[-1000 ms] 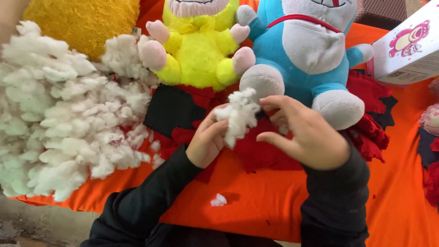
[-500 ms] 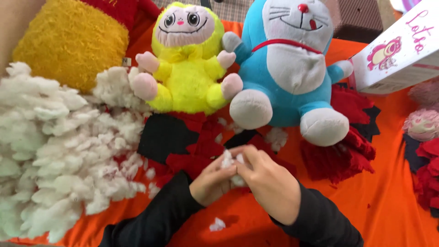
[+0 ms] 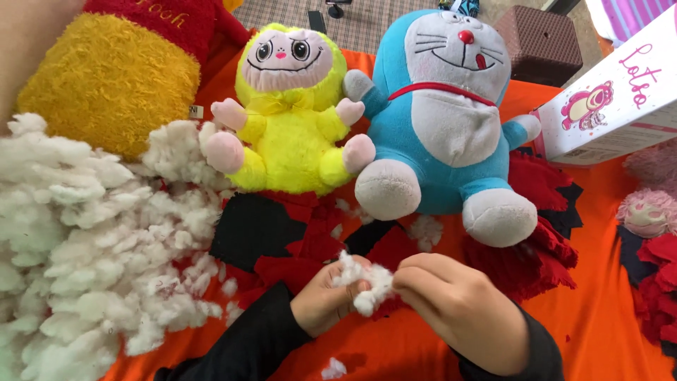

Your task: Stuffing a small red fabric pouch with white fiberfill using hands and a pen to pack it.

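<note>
My left hand point(image 3: 326, 302) and my right hand point(image 3: 457, 307) meet low in the middle, both pinching one small tuft of white stuffing point(image 3: 368, 280) between their fingers. Both arms wear black sleeves. The tuft hangs just over red and black fabric pieces point(image 3: 296, 243) lying on the orange cloth point(image 3: 599, 310). A large heap of white stuffing point(image 3: 92, 240) fills the left side. Behind the hands sit a yellow plush doll point(image 3: 293, 116) and a blue and white plush cat point(image 3: 448, 116), side by side and upright.
A big yellow and red plush bear point(image 3: 116, 67) lies at the back left. A white box with a pink picture point(image 3: 620, 99) stands at the right, a brown woven box point(image 3: 539, 42) behind it. More red fabric and a pink plush piece point(image 3: 652, 212) lie at the right edge.
The view has tilted up and shows more of the toys. My hands have dropped lower and closed together on the tuft, which now looks smaller and more compressed.
</note>
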